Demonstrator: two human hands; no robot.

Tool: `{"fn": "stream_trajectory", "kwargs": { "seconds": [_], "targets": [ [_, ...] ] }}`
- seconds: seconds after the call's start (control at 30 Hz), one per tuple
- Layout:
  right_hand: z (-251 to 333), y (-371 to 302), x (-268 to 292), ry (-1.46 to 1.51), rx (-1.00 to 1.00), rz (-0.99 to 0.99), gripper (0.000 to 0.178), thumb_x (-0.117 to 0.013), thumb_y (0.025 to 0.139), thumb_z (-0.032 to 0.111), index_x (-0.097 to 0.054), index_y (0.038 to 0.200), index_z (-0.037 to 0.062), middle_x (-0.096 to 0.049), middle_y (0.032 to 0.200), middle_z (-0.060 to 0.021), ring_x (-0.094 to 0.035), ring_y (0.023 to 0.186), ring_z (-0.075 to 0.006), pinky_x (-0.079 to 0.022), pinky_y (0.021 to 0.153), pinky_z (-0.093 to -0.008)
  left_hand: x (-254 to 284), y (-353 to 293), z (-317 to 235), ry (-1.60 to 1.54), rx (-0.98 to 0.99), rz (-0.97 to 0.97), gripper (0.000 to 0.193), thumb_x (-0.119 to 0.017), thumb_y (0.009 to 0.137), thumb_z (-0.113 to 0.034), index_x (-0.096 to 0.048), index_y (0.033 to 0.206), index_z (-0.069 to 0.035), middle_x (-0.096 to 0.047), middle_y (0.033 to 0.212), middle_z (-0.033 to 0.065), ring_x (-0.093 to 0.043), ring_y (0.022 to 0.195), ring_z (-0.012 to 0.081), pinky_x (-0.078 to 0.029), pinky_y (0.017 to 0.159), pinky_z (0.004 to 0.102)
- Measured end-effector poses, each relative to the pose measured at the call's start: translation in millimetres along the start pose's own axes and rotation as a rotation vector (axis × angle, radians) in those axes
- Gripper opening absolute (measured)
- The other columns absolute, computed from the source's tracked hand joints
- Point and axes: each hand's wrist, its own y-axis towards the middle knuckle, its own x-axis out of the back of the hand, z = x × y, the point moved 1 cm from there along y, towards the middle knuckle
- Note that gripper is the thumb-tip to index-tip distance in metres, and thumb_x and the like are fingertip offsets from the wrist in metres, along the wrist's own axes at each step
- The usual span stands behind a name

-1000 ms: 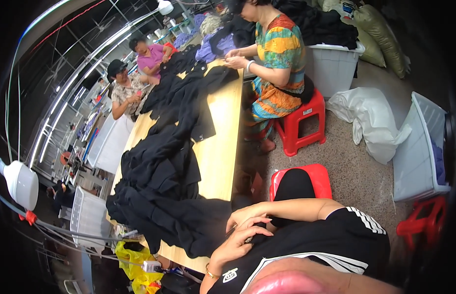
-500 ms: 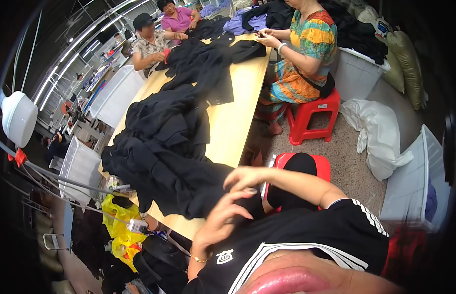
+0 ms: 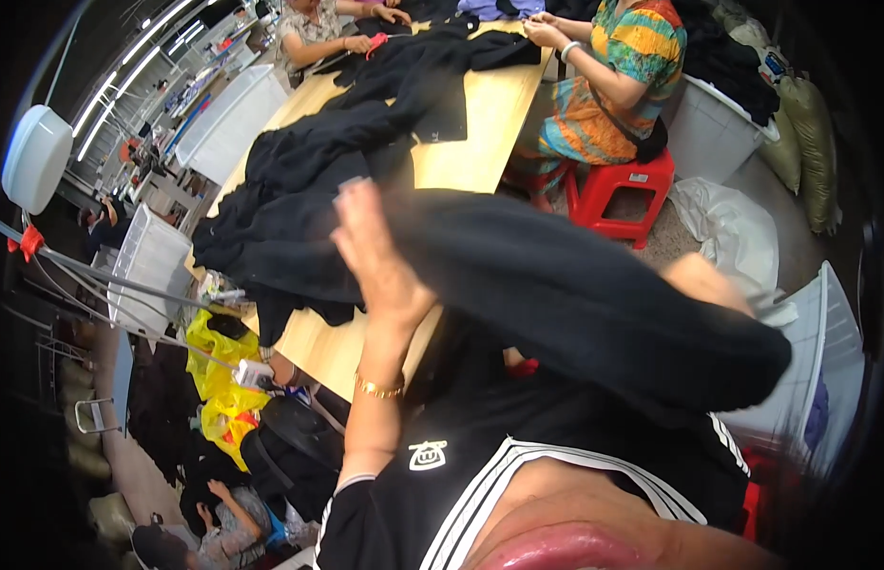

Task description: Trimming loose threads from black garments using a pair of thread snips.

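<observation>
A long black garment [image 3: 556, 275] stretches in the air from the table to my right side, blurred by motion. My left hand [image 3: 380, 256] is at its table end, fingers stretched upward along the dark cloth and smeared at the tips. A gold bracelet [image 3: 378, 386] circles that wrist. Above the raised cloth shows a blurred patch of my right arm [image 3: 705, 282]; the cloth hides my right hand and its fingers. More black garments [image 3: 299, 209] lie heaped along the wooden table [image 3: 485, 152], beyond my left hand.
Across the table a person's hand [image 3: 358, 44] is by a red-handled tool [image 3: 376, 43]. Another person sits on a red stool [image 3: 624, 197] at the right. White bins [image 3: 822, 351] stand on both sides. Yellow bags [image 3: 219, 342] hang near the table's left corner, beside a cable [image 3: 138, 328].
The nearest black garment has come up off the table and swung right across my front. My left hand has moved up and left; my right arm has gone right, behind the cloth.
</observation>
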Motion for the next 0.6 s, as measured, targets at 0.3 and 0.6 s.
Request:
{"fn": "stream_trajectory", "kwargs": {
  "seconds": [0.3, 0.6],
  "targets": [
    [30.4, 37.8, -6.4, -0.080, 0.067, -0.369, 0.040, -0.053, 0.093, 0.037, -0.061, 0.109, 0.0012, -0.065, 0.095, -0.0093, -0.064, 0.094, -0.0200, -0.050, 0.090, -0.0329, -36.7, -23.5, -100.7, -1.320, 0.443, 1.125, 0.061, -0.070, 0.076, -0.003, -0.044, 0.132, 0.003, -0.057, 0.125, 0.0090, -0.051, 0.115, 0.0140, -0.039, 0.101, 0.0287],
    [-9.6, -58.8, 161.8, 0.411, 0.050, -0.689, 0.039, -0.044, 0.098, 0.039, -0.062, 0.114, 0.0077, -0.039, 0.059, 0.0031, -0.024, 0.038, -0.0059, -0.018, 0.034, -0.0206, -109.7, 94.6, -18.5, -0.721, 0.141, 1.227, 0.023, -0.057, 0.081, -0.014, -0.070, 0.099, -0.011, -0.064, 0.098, 0.0096, -0.060, 0.094, 0.0251, -0.047, 0.082, 0.0331]
  ]
}}
